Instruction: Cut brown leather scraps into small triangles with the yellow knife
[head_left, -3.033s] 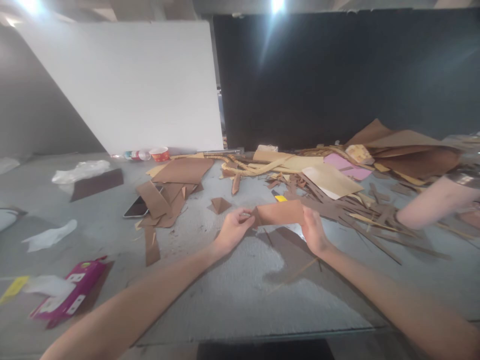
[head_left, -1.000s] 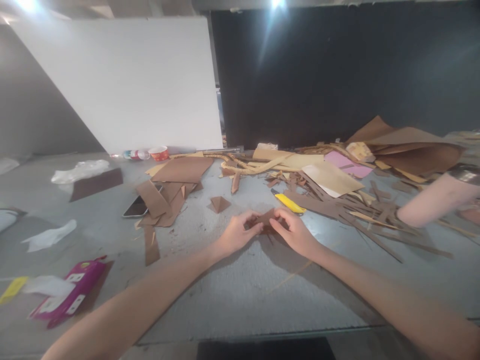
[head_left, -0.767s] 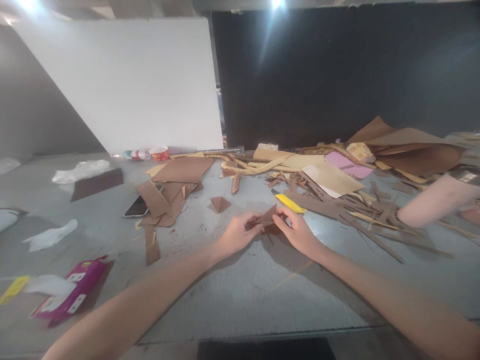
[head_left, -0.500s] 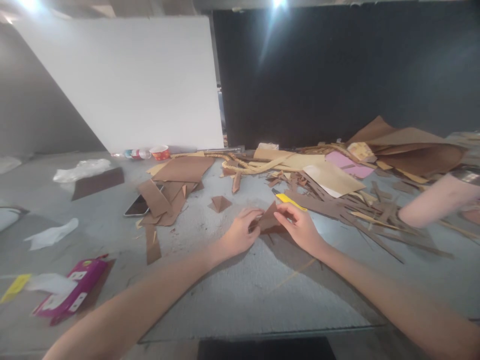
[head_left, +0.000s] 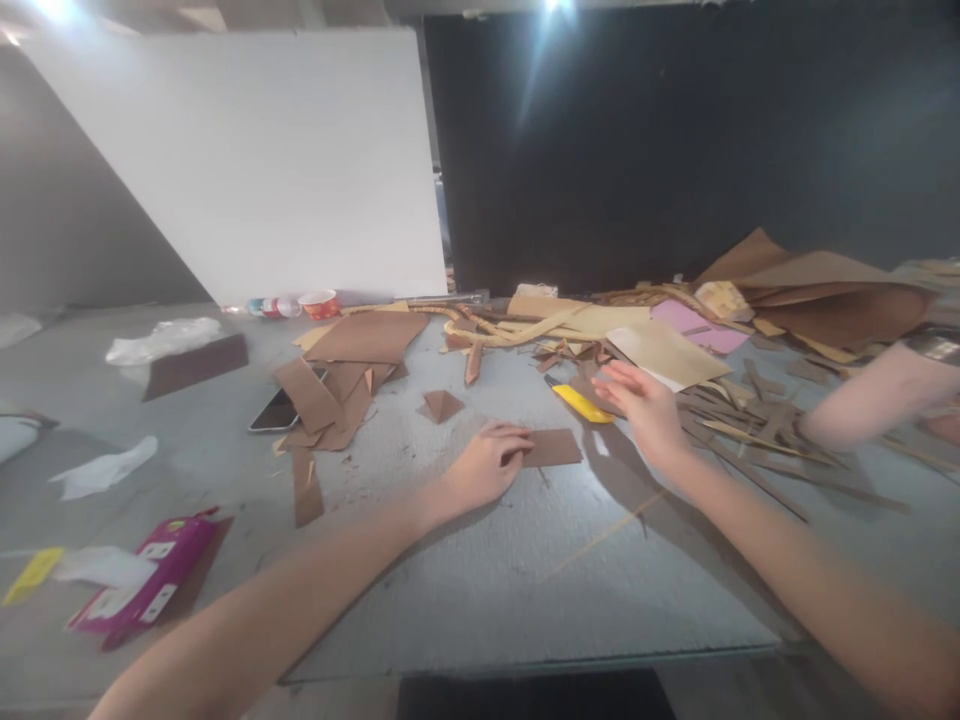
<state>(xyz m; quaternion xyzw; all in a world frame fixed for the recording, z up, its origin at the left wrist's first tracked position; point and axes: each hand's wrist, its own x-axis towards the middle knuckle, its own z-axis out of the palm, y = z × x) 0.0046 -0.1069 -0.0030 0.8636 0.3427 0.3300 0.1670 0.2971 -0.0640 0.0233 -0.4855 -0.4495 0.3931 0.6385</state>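
A flat rectangular strip of brown card [head_left: 556, 447] lies on the grey table, its left end under the curled fingers of my left hand [head_left: 489, 462]. My right hand [head_left: 646, 412] is raised to the right of it with the fingers apart and nothing in them. Just left of those fingertips a yellow utility knife [head_left: 583, 403] rests on the table. Beyond my left hand stands a small folded brown card piece [head_left: 441, 405], shaped like a low pyramid.
Brown card pieces lie over a phone [head_left: 274, 412] on the left. A purple wipes pack [head_left: 150, 575] sits at the front left. Card scraps [head_left: 750, 430] are heaped on the right, where another person's forearm [head_left: 870, 395] reaches in. A red cup [head_left: 319, 304] stands at the back.
My right hand has let go of the brown card and moved right and up towards the knife. The card, tilted up before, now lies flat under my left hand.
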